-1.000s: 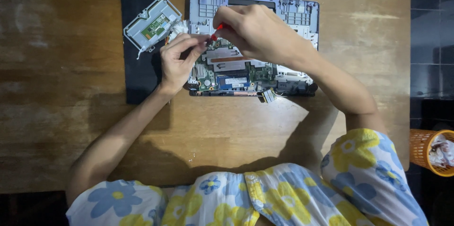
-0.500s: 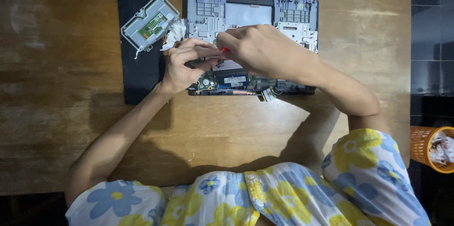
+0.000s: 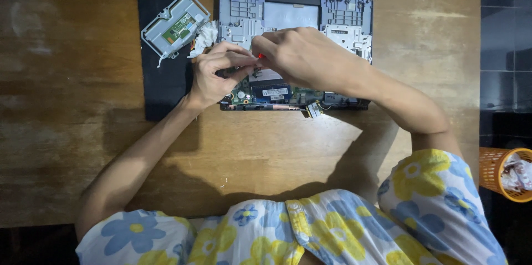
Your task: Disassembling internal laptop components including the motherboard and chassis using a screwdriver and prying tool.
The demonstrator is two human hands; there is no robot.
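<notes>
Head view. We see an opened laptop base lying on a wooden table, its grey inner frame on the far side and its green circuit board along the near edge. Our left hand rests over the left part of the board, fingers curled and pinched together toward the right hand. Our right hand is closed over the middle of the base; a small red tool tip shows between the two hands, gripped in the right fingers, though how much of the tool lies inside the fist we cannot tell. Left of the base lies a black mat, bearing a removed grey tray-shaped part with a green board, tilted. A crumpled white tissue sits just beside it, touching the laptop's left edge. At the far right, off the table, stands an orange basket.
</notes>
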